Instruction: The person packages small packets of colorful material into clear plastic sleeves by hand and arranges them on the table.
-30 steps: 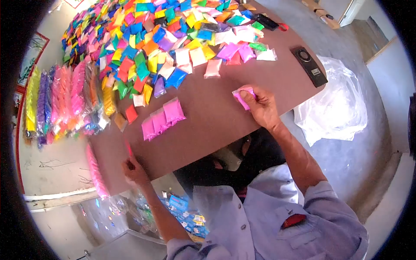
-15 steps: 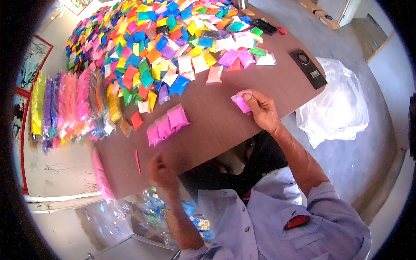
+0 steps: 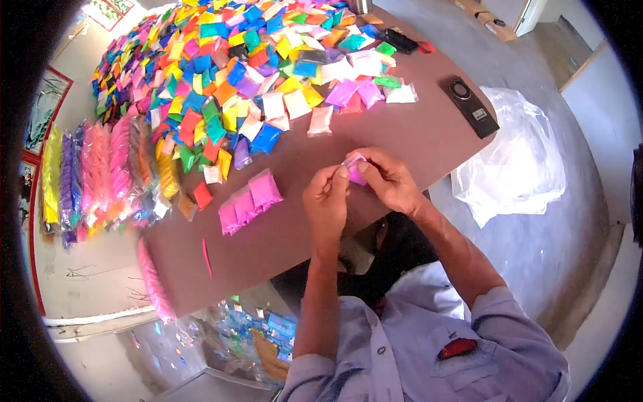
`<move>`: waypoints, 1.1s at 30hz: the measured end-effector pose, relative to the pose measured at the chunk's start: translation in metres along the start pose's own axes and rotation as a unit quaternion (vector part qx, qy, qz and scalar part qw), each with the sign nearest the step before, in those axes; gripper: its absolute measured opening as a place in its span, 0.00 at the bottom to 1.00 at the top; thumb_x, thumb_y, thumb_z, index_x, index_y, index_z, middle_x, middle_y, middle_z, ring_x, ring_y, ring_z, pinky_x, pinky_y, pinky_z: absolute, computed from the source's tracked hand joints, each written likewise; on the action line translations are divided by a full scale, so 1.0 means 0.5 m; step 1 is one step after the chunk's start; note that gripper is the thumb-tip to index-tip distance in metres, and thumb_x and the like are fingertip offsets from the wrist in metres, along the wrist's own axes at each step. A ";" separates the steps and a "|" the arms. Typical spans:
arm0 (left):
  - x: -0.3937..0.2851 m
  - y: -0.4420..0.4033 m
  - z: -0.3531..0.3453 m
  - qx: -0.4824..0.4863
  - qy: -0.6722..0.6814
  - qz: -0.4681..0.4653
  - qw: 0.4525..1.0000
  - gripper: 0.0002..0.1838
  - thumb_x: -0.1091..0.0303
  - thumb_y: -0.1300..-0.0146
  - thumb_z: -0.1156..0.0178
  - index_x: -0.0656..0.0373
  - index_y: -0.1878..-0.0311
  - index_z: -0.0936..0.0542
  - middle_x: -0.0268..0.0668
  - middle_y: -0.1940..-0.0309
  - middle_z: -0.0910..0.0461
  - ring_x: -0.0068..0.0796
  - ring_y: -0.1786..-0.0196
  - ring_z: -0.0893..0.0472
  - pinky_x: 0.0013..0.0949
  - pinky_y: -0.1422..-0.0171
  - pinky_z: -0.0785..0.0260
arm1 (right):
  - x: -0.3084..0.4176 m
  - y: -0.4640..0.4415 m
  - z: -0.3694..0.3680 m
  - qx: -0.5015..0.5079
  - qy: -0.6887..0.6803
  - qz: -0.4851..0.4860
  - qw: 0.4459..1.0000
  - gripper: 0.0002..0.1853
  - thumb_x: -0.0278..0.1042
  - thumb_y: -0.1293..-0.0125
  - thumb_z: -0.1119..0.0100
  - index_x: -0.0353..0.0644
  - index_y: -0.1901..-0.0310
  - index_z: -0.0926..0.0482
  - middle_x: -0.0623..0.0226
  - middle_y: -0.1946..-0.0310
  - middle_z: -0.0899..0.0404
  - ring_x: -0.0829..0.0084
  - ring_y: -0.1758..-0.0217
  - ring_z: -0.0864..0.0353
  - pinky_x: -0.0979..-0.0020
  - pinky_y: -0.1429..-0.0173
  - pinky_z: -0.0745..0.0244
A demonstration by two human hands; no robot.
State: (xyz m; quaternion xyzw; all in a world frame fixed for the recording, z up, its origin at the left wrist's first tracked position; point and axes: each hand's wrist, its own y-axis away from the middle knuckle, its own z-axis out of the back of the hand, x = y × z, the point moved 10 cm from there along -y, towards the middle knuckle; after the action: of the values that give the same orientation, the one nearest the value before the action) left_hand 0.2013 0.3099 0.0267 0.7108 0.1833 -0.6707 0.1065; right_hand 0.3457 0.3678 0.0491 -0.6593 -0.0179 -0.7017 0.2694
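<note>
My left hand (image 3: 326, 201) and right hand (image 3: 390, 179) both pinched one small pink packet (image 3: 355, 169) between thumbs and fingers, above the brown table (image 3: 301, 228). Three pink packets (image 3: 250, 202) lay in an overlapping row near my left hand.

Grey-blue short-sleeved shirt (image 3: 382, 348), buttons, chest pocket (image 3: 462, 355).

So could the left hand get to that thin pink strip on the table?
Probably: the left hand is busy at a pink packet, but bare tabletop leads along the near edge to the strip.
</note>
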 end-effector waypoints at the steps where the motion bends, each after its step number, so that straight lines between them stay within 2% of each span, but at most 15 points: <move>1: 0.004 0.000 0.006 0.003 -0.009 0.003 1.000 0.10 0.66 0.25 0.36 0.65 0.54 0.16 0.28 0.66 0.18 0.14 0.64 0.22 0.22 0.58 0.29 | -0.007 0.003 -0.002 0.000 -0.001 -0.003 1.000 0.12 0.31 0.20 0.47 0.35 0.45 0.18 0.63 0.51 0.15 0.75 0.48 0.19 0.71 0.41 0.24; 3: 0.009 0.001 0.010 0.004 -0.020 0.006 1.000 0.09 0.66 0.25 0.36 0.64 0.55 0.16 0.27 0.68 0.19 0.14 0.65 0.23 0.22 0.59 0.30 | -0.024 0.003 -0.004 -0.005 -0.047 -0.014 0.999 0.10 0.28 0.21 0.45 0.34 0.47 0.18 0.63 0.51 0.15 0.76 0.50 0.19 0.71 0.43 0.23; 7: 0.011 0.008 0.004 0.002 -0.050 0.015 0.999 0.10 0.66 0.25 0.36 0.64 0.56 0.16 0.27 0.68 0.19 0.14 0.65 0.24 0.22 0.59 0.31 | -0.025 0.002 0.001 0.004 -0.040 0.004 0.999 0.09 0.26 0.22 0.44 0.33 0.49 0.17 0.66 0.55 0.15 0.78 0.53 0.19 0.73 0.46 0.22; 9: -0.005 0.010 -0.001 0.001 -0.053 0.008 0.999 0.10 0.66 0.25 0.36 0.64 0.56 0.16 0.27 0.68 0.19 0.14 0.65 0.24 0.22 0.58 0.31 | -0.044 0.003 0.011 -0.022 -0.059 -0.030 0.998 0.07 0.27 0.26 0.38 0.34 0.52 0.16 0.63 0.57 0.14 0.74 0.55 0.16 0.71 0.49 0.21; 11: -0.018 0.012 -0.012 0.005 -0.050 0.044 0.998 0.10 0.66 0.25 0.36 0.64 0.55 0.16 0.26 0.68 0.20 0.13 0.65 0.25 0.21 0.58 0.32 | -0.046 0.006 0.017 -0.031 -0.068 -0.044 0.996 0.07 0.26 0.26 0.38 0.34 0.52 0.16 0.64 0.58 0.14 0.76 0.55 0.16 0.72 0.49 0.21; 15: -0.013 0.011 -0.024 0.050 -0.050 0.034 0.997 0.12 0.62 0.25 0.36 0.62 0.54 0.15 0.25 0.71 0.21 0.14 0.67 0.26 0.24 0.62 0.33 | -0.051 0.009 0.021 -0.049 -0.089 -0.059 0.993 0.06 0.27 0.27 0.37 0.34 0.54 0.15 0.67 0.61 0.15 0.80 0.56 0.18 0.74 0.51 0.22; 18: -0.002 0.009 -0.015 0.056 -0.044 0.005 0.997 0.09 0.67 0.25 0.37 0.65 0.54 0.16 0.25 0.68 0.20 0.13 0.65 0.25 0.21 0.60 0.33 | -0.036 0.002 0.015 -0.024 -0.030 -0.042 0.998 0.06 0.27 0.26 0.37 0.34 0.55 0.15 0.69 0.62 0.15 0.82 0.56 0.19 0.75 0.51 0.22; 25: -0.014 0.016 -0.012 0.034 -0.057 0.006 0.998 0.09 0.68 0.25 0.36 0.65 0.54 0.16 0.26 0.67 0.19 0.13 0.65 0.24 0.21 0.60 0.32 | -0.047 0.005 0.001 0.019 -0.018 -0.083 0.996 0.07 0.28 0.26 0.36 0.35 0.53 0.14 0.69 0.62 0.15 0.82 0.56 0.19 0.75 0.51 0.23; 27: -0.018 0.016 -0.022 0.037 -0.039 0.011 0.999 0.09 0.67 0.25 0.36 0.66 0.53 0.16 0.27 0.67 0.19 0.13 0.65 0.24 0.22 0.60 0.32 | -0.054 0.007 0.009 -0.021 -0.105 -0.074 0.992 0.07 0.29 0.26 0.36 0.35 0.53 0.14 0.69 0.61 0.15 0.82 0.56 0.20 0.75 0.51 0.23; 30: -0.007 0.014 -0.035 0.061 -0.001 0.036 0.998 0.10 0.67 0.25 0.35 0.66 0.54 0.16 0.27 0.67 0.18 0.13 0.64 0.24 0.22 0.60 0.33 | -0.049 0.009 0.015 -0.034 -0.107 -0.071 0.991 0.07 0.29 0.25 0.37 0.35 0.53 0.14 0.68 0.61 0.15 0.81 0.56 0.19 0.75 0.51 0.23; 33: 0.009 0.015 -0.029 0.084 -0.046 0.049 0.994 0.09 0.67 0.25 0.35 0.66 0.56 0.17 0.26 0.67 0.19 0.12 0.64 0.25 0.22 0.61 0.34 | -0.042 0.004 0.012 -0.013 -0.064 -0.056 0.996 0.07 0.29 0.25 0.37 0.35 0.53 0.14 0.67 0.61 0.15 0.80 0.56 0.19 0.75 0.51 0.23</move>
State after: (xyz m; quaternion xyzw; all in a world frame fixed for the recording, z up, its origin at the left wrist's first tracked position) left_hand 0.2178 0.3094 0.0227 0.6937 0.0861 -0.7097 0.0876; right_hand 0.3515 0.3758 0.0298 -0.7041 -0.0629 -0.6725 0.2190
